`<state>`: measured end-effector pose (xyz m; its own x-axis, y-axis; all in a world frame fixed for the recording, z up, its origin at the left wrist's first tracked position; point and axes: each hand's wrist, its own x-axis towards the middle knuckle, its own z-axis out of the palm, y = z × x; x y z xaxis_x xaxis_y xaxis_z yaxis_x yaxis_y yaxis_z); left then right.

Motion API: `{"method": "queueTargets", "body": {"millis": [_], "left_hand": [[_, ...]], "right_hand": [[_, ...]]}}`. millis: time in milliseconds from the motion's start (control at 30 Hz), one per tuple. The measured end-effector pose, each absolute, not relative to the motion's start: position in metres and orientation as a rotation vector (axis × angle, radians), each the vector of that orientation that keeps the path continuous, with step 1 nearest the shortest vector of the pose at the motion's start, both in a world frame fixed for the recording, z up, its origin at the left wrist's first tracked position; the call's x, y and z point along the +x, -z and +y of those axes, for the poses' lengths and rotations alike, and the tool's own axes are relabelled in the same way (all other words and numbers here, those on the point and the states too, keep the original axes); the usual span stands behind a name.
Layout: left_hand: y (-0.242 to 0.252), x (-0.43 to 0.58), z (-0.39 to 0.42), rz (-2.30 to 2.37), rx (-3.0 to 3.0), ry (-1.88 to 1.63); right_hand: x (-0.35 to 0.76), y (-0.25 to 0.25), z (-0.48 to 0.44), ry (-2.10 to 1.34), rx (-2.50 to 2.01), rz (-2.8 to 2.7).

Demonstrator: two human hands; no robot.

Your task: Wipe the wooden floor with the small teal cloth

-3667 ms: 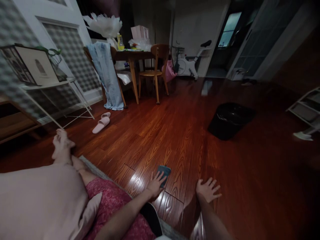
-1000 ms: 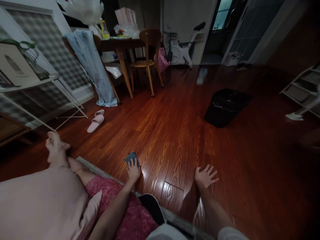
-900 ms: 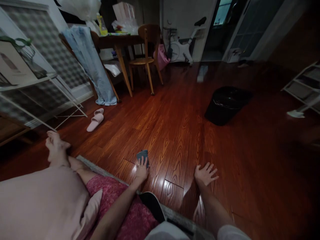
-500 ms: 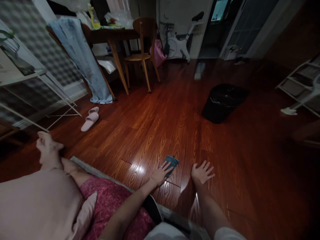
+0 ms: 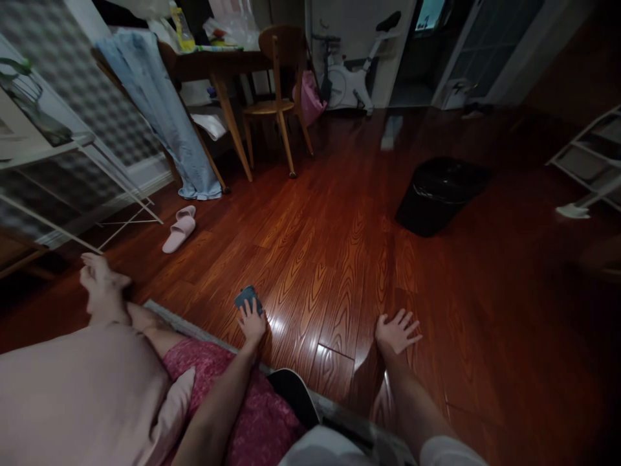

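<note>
A dark blue-green cloth (image 5: 246,296) lies flat on the reddish wooden floor (image 5: 310,259). My left hand (image 5: 252,320) rests on its near part, fingers spread and pressing it to the boards. To the right, my right hand (image 5: 398,331) is spread on the bare floor with nothing under or in it that I can see. A bright patch of reflected light lies just right of my left hand.
A black lined bin (image 5: 429,200) stands ahead on the right. Pink slippers (image 5: 179,233) lie at left, near a white-legged stand. A wooden chair (image 5: 279,107), a table and jeans (image 5: 165,116) are further back. A pink pillow (image 5: 87,388) covers my legs.
My left hand and the cloth under it have slid left across the floor. My right hand stays in nearly the same place. The view has shifted slightly.
</note>
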<state>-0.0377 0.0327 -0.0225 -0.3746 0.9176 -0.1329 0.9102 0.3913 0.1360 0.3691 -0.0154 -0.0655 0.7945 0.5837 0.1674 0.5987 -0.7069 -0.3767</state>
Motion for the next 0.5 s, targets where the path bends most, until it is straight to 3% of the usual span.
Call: {"method": "queueTargets", "body": {"millis": [133,367,500], "left_hand": [[0.024,0.001,0.024,2.218,1.855,-0.016],[0.032,0.092,-0.016,1.078,2.45,0.114],[0.039,0.114,-0.031,0.734,2.562,0.117]], "right_hand": [[0.371,0.067,-0.015,0.034,-2.583,-0.899],[0.369,0.065,-0.015,0.041,-2.554,-0.881],[0.369,0.065,-0.015,0.043,-2.552,-0.879]]}}
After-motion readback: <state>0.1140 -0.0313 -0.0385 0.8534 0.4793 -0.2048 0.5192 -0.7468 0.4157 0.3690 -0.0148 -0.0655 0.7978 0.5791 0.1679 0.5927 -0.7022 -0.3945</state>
